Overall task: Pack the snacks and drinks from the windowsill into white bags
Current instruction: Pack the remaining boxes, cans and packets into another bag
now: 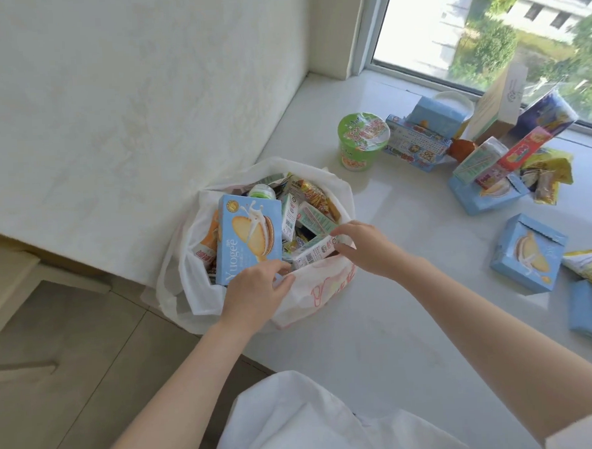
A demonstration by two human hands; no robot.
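Nearest: a fold of white cloth (319, 425) at the bottom edge, between the two forearms.

Left hand (253, 295): fingers curled over the near rim of the white bag (195, 298), pinching the plastic just below the blue biscuit box (249, 238).

Right hand (367, 246): fingers bent, tips pinching the end of a small white carton (315, 250) lying at the bag's mouth.

White bag: stands open on the windowsill (378, 323) at its left end, against the wall; pink print on its near face. Beyond the fingers inside it: the blue biscuit box upright, a green-capped bottle (261, 191), an orange-labelled packet (209, 244) at the left, several small cartons and a striped snack wrapper (315, 192). The load sits packed to the rim.

Right of the right fingers, well apart: a blue box (526, 255) lying flat, a yellow bag (591, 267) and another blue pack (591, 315) at the frame edge.

Farther: a green noodle cup (362, 142), upright.

Farthest, by the window (483, 25): a heap of boxes, cartons and packets leaning on one another, including a red box (524, 150) and a dark blue bag (546, 115).
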